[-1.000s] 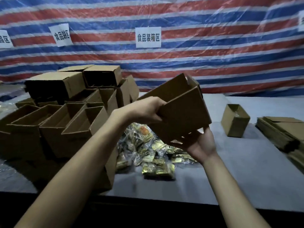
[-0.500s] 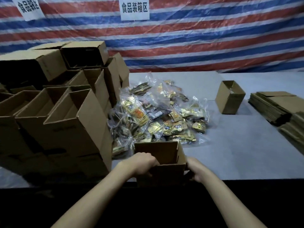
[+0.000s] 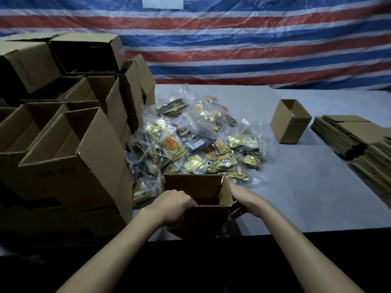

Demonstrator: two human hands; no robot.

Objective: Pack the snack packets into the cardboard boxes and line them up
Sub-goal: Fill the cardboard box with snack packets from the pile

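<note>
Open box (image 3: 192,185): left hand (image 3: 175,205) grips its near-left rim, fingers curled over. Right hand (image 3: 243,197) lies flat against its right wall, fingers straight. Snack packets (image 3: 196,142) are heaped just behind it. Best to seat it square, brace it one-handed, and load flat.

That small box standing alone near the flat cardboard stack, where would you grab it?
Probably from above, by the rim: the small box stands upright with its top open, so fingers can hook inside one wall, thumb outside.
</note>
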